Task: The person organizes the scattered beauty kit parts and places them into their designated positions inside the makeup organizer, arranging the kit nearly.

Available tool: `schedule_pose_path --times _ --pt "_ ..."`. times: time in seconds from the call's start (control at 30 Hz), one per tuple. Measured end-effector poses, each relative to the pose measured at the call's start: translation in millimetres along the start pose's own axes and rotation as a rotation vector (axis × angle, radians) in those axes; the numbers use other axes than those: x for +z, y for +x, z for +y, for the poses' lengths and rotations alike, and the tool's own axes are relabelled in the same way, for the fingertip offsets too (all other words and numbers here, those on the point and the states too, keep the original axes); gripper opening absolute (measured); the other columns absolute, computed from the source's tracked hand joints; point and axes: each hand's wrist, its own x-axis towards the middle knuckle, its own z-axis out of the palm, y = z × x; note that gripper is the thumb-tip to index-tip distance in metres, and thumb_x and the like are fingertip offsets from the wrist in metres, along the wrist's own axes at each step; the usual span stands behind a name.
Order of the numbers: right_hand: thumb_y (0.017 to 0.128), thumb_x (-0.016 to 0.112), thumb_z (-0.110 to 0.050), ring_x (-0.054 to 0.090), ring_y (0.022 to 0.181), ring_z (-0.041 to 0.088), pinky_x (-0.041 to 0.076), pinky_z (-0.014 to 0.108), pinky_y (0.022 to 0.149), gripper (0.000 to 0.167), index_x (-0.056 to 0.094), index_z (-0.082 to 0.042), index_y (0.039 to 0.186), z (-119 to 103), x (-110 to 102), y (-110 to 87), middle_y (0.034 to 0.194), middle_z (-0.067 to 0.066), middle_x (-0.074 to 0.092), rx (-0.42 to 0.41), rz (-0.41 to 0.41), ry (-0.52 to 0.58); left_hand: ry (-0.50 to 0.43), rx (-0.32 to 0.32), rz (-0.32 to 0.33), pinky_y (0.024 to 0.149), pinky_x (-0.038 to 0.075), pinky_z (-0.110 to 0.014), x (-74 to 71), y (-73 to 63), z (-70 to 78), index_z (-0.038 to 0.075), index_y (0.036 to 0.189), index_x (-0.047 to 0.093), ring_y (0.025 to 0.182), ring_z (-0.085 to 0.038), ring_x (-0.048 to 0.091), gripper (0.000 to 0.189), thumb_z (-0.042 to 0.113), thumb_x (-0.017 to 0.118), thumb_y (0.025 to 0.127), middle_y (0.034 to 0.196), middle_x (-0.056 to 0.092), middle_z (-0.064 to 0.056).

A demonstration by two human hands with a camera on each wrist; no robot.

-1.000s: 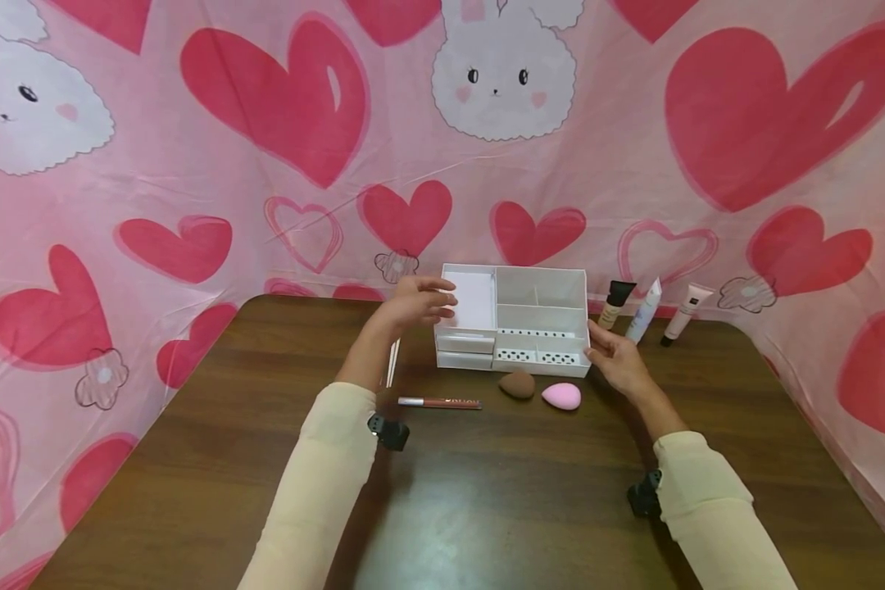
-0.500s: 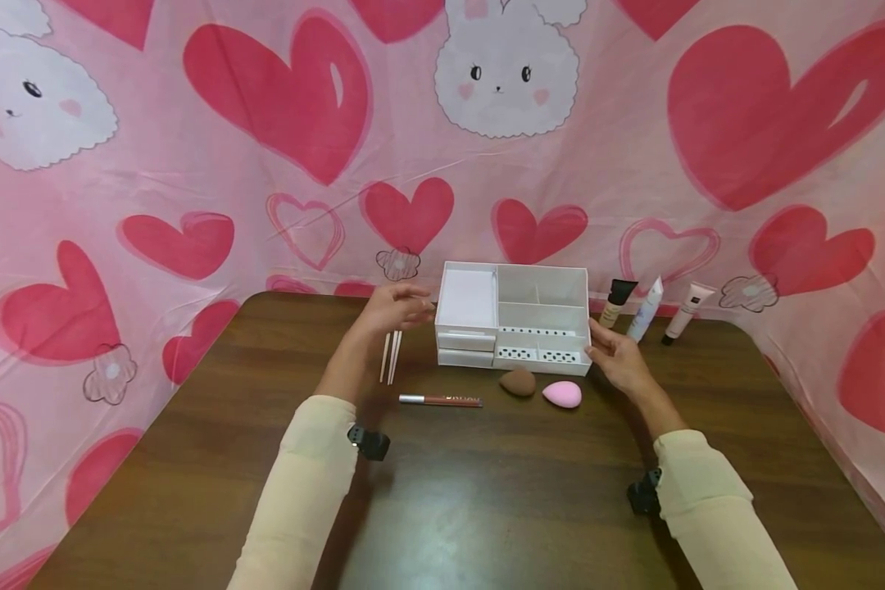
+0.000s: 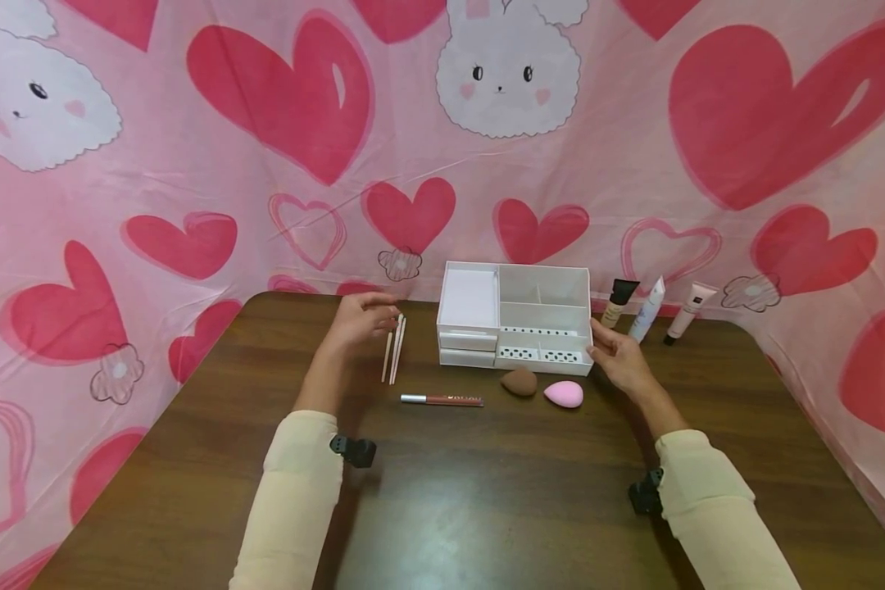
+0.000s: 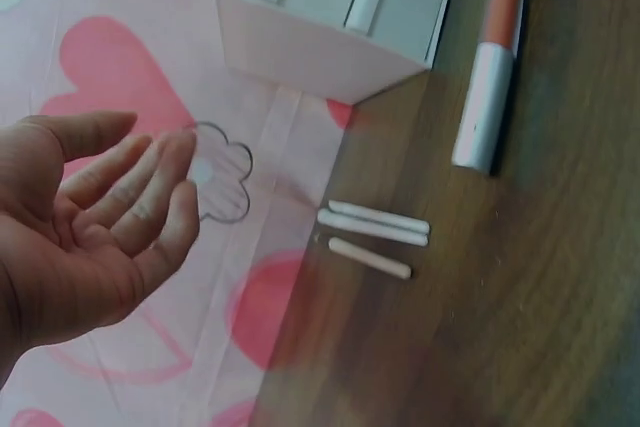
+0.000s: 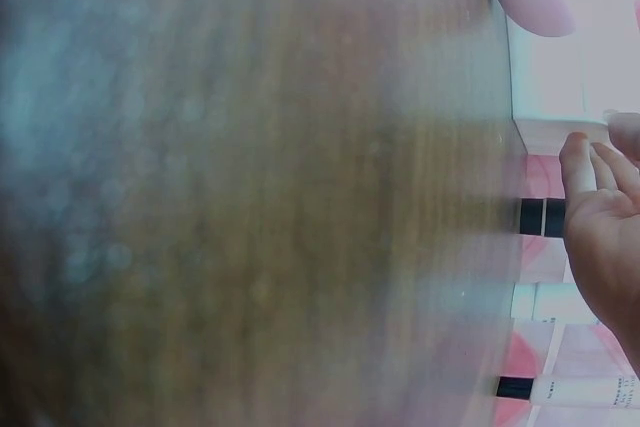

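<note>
Organizer (image 3: 468, 299), head view: twelve o'clock on table (image 3: 450, 500); sticks (image 3: 397, 351) at its nine (laid together, likely by kind)
Left hand (image 4: 100, 227), left wrist: fingers relaxed, empty, near sticks
Right hand (image 5: 608, 237), right wrist: fingers extended against organizer, presumably steadying it

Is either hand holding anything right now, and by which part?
The left hand holds nothing. The right hand is at the right side of the white organizer; whether it grips there cannot be told.
</note>
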Motion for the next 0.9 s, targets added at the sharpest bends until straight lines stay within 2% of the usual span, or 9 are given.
schedule_pose_path --times 0.07,0.13,0.2,0.27,0.37,0.53,0.67,0.8,0.9 --pt "0.099 0.051 0.009 0.037 0.142 0.047 0.042 -0.004 0.087 0.058 0.029 0.013 0.152 0 0 -0.2 0.156 0.034 0.032 0.003 0.001 -0.004 0.099 0.026 0.040 0.068 0.058 -0.017 -4.2 -1.0 -4.2 -0.015 0.129 0.059 0.067 0.000 0.066 0.036 0.002 0.058 0.098 0.082 0.074 -0.001" --pt "0.099 0.051 0.009 0.038 0.141 0.045 0.043 -0.004 0.087 0.058 0.029 0.013 0.152 0 -1 -0.1 0.156 0.034 0.033 0.004 0.005 -0.013 0.246 0.053 0.080 0.071 0.057 -0.018 -7.9 -2.9 -8.8 -0.013 0.125 0.063 0.071 -0.003 0.067 0.034 0.004 0.061 0.096 0.090 0.078 -0.013" --pt "0.099 0.051 0.009 0.038 0.141 0.044 0.042 -0.005 0.085 0.058 0.029 0.012 0.152 1 -1 -0.1 0.155 0.034 0.033 0.002 0.008 -0.015 0.378 0.065 0.109 0.076 0.058 -0.022 -10.4 -4.6 -14.0 -0.010 0.122 0.067 0.080 -0.013 0.071 0.032 0.008 0.062 0.095 0.103 0.077 -0.022" --pt "0.099 0.052 0.010 0.040 0.140 0.042 0.043 -0.005 0.085 0.057 0.030 0.013 0.151 2 -1 -0.1 0.155 0.034 0.034 -0.004 0.012 -0.021 0.491 0.063 0.133 0.082 0.057 -0.026 -11.8 -6.1 -18.7 -0.006 0.120 0.070 0.093 -0.021 0.073 0.031 0.012 0.063 0.095 0.113 0.075 -0.024" --pt "0.098 0.052 0.010 0.041 0.140 0.038 0.043 -0.004 0.086 0.057 0.030 0.014 0.151 2 -1 0.0 0.154 0.035 0.034 -0.012 0.010 -0.023 0.535 0.041 0.145 0.087 0.057 -0.033 -12.4 -8.0 -24.5 -0.004 0.117 0.072 0.103 -0.030 0.071 0.030 0.014 0.064 0.094 0.114 0.075 -0.024" --pt "0.098 0.053 0.009 0.045 0.139 0.031 0.041 -0.005 0.086 0.057 0.032 0.012 0.151 2 0 -0.2 0.154 0.034 0.036 -0.008 0.013 -0.036 0.557 0.018 0.160 0.078 0.055 -0.026 -13.0 -9.8 -34.0 -0.002 0.110 0.075 0.091 -0.026 0.072 0.026 0.016 0.067 0.093 0.097 0.079 -0.018" --pt "0.098 0.054 0.008 0.047 0.137 0.026 0.042 -0.005 0.086 0.057 0.032 0.012 0.151 2 0 -0.6 0.153 0.034 0.036 -0.006 0.011 -0.044 0.625 -0.007 0.155 0.081 0.054 -0.030 -12.9 -10.1 -41.1 -0.002 0.104 0.078 0.091 -0.027 0.071 0.026 0.018 0.067 0.092 0.085 0.079 -0.014" --pt "0.098 0.054 0.008 0.046 0.137 0.031 0.043 -0.004 0.086 0.057 0.033 0.012 0.151 1 0 0.2 0.153 0.034 0.037 -0.010 0.014 -0.034 0.686 -0.034 0.150 0.089 0.055 -0.041 -12.4 -10.4 -45.4 -0.001 0.101 0.079 0.098 -0.032 0.067 0.026 0.019 0.067 0.090 0.094 0.078 -0.017" --pt "0.098 0.054 0.008 0.046 0.137 0.033 0.042 -0.005 0.086 0.057 0.033 0.012 0.151 1 -1 0.3 0.152 0.035 0.038 -0.009 0.017 -0.043 0.708 -0.055 0.141 0.084 0.054 -0.037 -11.9 -10.8 -47.6 0.000 0.100 0.079 0.096 -0.032 0.067 0.026 0.020 0.067 0.089 0.095 0.078 -0.016"
